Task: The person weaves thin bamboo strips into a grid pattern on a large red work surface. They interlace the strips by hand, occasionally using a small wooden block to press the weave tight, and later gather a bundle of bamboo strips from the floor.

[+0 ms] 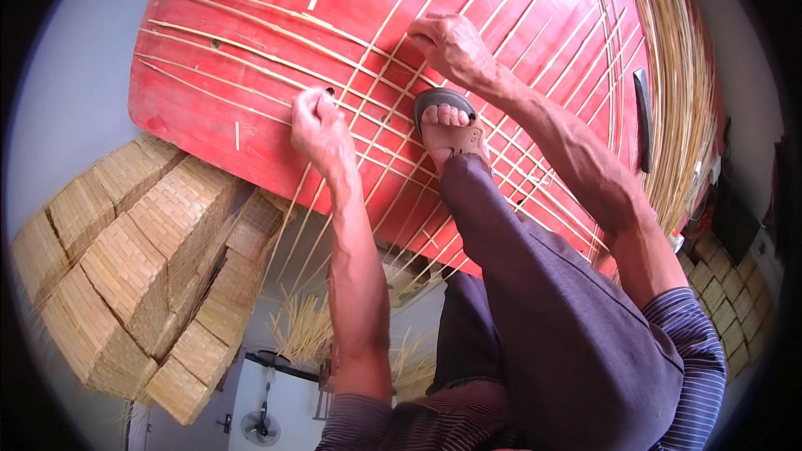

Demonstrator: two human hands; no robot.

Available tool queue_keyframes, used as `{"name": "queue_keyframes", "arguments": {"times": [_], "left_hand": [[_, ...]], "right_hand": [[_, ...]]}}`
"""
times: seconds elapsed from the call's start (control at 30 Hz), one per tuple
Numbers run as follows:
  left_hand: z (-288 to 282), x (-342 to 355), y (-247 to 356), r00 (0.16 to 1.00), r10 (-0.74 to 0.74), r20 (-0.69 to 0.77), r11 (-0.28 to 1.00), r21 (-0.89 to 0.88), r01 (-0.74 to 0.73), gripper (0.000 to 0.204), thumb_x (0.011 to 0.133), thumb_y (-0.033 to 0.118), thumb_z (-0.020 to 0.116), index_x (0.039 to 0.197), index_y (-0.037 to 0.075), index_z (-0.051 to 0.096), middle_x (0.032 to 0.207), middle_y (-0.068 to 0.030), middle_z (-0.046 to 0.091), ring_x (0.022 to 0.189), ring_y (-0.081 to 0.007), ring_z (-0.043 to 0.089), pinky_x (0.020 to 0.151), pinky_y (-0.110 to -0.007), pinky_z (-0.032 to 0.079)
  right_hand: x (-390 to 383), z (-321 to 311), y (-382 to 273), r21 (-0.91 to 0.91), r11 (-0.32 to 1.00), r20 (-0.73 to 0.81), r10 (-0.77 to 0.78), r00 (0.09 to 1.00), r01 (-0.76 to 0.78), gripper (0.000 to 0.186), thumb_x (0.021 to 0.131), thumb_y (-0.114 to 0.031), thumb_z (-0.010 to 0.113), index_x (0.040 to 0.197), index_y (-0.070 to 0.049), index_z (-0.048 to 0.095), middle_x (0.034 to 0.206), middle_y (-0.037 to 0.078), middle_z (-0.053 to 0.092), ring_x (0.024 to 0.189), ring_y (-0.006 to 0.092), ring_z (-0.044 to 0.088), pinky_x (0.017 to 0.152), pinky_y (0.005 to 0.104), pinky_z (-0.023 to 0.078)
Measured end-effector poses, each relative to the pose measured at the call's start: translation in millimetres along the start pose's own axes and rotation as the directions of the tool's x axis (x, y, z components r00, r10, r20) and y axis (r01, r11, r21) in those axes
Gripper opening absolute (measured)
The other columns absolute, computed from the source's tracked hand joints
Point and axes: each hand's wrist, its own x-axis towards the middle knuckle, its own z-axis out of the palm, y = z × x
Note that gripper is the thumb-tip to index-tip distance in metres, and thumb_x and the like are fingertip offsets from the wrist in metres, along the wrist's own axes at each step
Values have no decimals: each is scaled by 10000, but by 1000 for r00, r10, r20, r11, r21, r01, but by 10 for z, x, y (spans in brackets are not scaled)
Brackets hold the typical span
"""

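Pale split-bamboo strips (380, 123) cross in an open lattice on a red board (276, 0). My left hand (322, 129) is closed in a pinch at the lattice's left side, on a bamboo strip that runs in from the upper left. Farther up and to the right, my right hand (451, 46) is closed low over the strips. Its fingertips are turned away, so what they grip is hidden. Between my hands, my foot in a brown sandal (451, 117) presses on the woven part.
A thick bundle of long thin strips (668, 75) curves along the right side, with a dark curved bar (642, 121) beside it. Stacked woven baskets (142, 259) stand at the lower left. Loose strips (301, 326) lie below the board, near a fan (261, 426). Short offcuts are scattered about the board.
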Motion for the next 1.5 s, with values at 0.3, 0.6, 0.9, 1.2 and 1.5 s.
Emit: {"name": "queue_keyframes", "arguments": {"times": [0.3,0.6,0.9,1.2,1.5], "left_hand": [[-107,-816,-238,995,94,-41,961,266,-80,271,861,-19,654,1130,-45,632,949,-123,510,723,-203,574,670,-353,501],[-106,-815,-286,985,169,-38,958,241,-155,214,895,14,647,1106,-20,648,952,-119,520,720,-200,556,663,-356,489],[-123,-812,-319,983,183,-32,947,275,-167,201,896,15,641,1094,-15,652,951,-122,516,727,-211,562,662,-365,489],[-101,-824,-349,976,214,-30,937,288,-196,185,908,23,625,1087,-11,654,940,-122,516,728,-213,552,664,-367,481],[-126,-824,-309,977,210,-21,932,305,-194,180,902,24,630,1076,-14,654,949,-129,523,731,-222,558,658,-379,485]], "right_hand": [[129,214,-9,21,994,13,109,994,-109,133,848,-140,646,920,-58,723,857,139,678,840,342,663,751,433,529],[114,208,-6,34,990,7,137,990,-138,140,836,-152,648,897,-55,727,860,138,687,838,342,666,758,433,530],[126,234,40,29,992,9,119,993,-120,126,832,-160,660,886,-70,729,853,136,695,844,351,670,742,459,528],[113,207,45,20,998,-7,67,998,-67,139,825,-133,646,876,-26,720,821,172,675,791,366,659,722,447,525],[103,228,67,37,999,-21,38,999,-37,120,822,-127,646,875,-45,715,822,162,675,803,370,658,716,457,524]]}}
